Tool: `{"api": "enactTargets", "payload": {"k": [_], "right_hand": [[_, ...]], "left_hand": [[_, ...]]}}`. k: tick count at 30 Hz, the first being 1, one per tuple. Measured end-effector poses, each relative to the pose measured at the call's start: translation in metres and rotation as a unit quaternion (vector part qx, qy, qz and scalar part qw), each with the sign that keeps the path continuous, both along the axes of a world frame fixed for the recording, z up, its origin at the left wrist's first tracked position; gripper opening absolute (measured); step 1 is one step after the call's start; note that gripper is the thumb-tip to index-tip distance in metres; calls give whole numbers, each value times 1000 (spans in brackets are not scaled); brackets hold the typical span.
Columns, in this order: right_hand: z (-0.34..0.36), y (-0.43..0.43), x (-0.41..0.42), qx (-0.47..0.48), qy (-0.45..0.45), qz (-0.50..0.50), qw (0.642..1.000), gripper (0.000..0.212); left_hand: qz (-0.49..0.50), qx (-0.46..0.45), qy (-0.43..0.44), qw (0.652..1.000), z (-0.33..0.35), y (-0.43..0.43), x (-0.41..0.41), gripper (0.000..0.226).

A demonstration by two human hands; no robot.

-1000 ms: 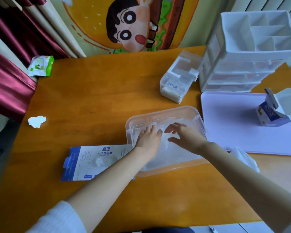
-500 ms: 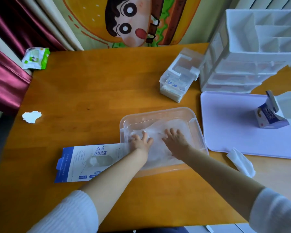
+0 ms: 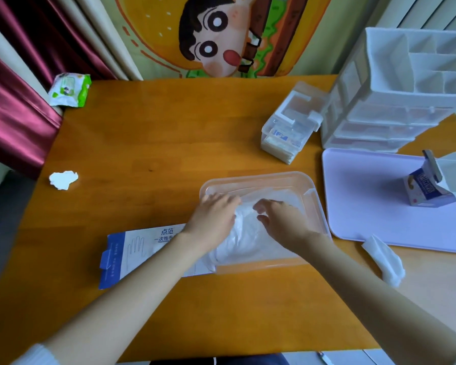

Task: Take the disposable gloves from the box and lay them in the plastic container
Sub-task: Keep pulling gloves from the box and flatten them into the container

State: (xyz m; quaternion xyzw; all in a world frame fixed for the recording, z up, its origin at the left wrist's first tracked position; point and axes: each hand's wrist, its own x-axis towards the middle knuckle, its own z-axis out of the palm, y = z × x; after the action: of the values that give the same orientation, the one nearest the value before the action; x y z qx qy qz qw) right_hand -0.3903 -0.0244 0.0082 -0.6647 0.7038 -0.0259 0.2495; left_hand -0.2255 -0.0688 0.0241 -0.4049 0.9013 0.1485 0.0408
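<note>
Gloves (image 3: 245, 233) bunched tighter in container (image 3: 261, 177), under left hand (image 3: 213, 216), right hand (image 3: 281, 221), fingers relaxed

A single head-worn wide-angle view looks forward and steeply down from the 6 o'clock edge of the tabletop (image 3: 148, 143), close enough that the left hand (image 3: 213, 217) and right hand (image 3: 282, 222) sit mid-frame.

Your table (image 3: 169, 143): orange-brown, wood grain. Gloves (image 3: 248, 233): milky white, in clear plastic container (image 3: 258, 176). Your glove box (image 3: 132, 248): white, blue end band, glove outline print. Tray (image 3: 366, 201): pale lilac. Curtain (image 3: 16, 122): maroon.
</note>
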Motion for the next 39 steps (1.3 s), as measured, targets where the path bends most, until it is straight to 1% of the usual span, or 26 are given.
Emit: {"api": "enactTargets", "payload": {"k": [2,3,4,6,8,10,12,14,15,17,19,24,25,28,29,33,36,39], "right_hand": [[13,7,17,-89,-74,-54,992,25],[19,10,28,-135,-113,-64,982,23],[25,12,40,-176,-145,-60,972,21],[32,16,69,-233,-180,-6,956,19],[29,20,101,-256,-183,73,946,21],[16,22,130,-229,-170,144,948,29],[-2,23,158,-141,-136,190,962,41],[-17,21,179,-35,-68,192,978,49],[-21,19,186,7,-37,186,982,50],[-27,13,191,34,-9,157,987,47],[-32,9,193,37,6,142,989,46],[-36,5,197,38,44,170,984,47],[-36,3,197,45,46,171,983,44],[-36,-5,199,74,46,150,985,20],[-35,-8,200,79,48,141,986,17],[-35,-7,202,73,28,113,990,19],[-28,-2,199,33,4,70,997,26],[-14,-7,193,-19,-11,30,999,27]], "left_hand": [[49,-43,111,992,13,2,25,25],[79,-62,143,985,15,3,39,24],[108,-71,157,979,14,3,52,24],[161,-57,137,976,8,2,78,27],[201,-12,79,976,-3,4,102,31],[208,29,5,978,-16,9,123,35],[189,74,-57,978,-27,16,140,44],[171,131,-80,973,-35,22,154,58],[166,154,-79,971,-37,24,160,65],[154,170,-66,971,-41,26,166,71],[151,172,-42,973,-44,27,171,75],[155,169,-9,973,-50,29,177,81],[159,168,-4,973,-51,30,177,82],[168,165,15,972,-54,32,178,83],[170,164,19,971,-55,32,177,83],[175,167,30,970,-58,33,178,82],[178,173,29,968,-59,32,178,84],[163,166,6,973,-61,31,179,84]]}}
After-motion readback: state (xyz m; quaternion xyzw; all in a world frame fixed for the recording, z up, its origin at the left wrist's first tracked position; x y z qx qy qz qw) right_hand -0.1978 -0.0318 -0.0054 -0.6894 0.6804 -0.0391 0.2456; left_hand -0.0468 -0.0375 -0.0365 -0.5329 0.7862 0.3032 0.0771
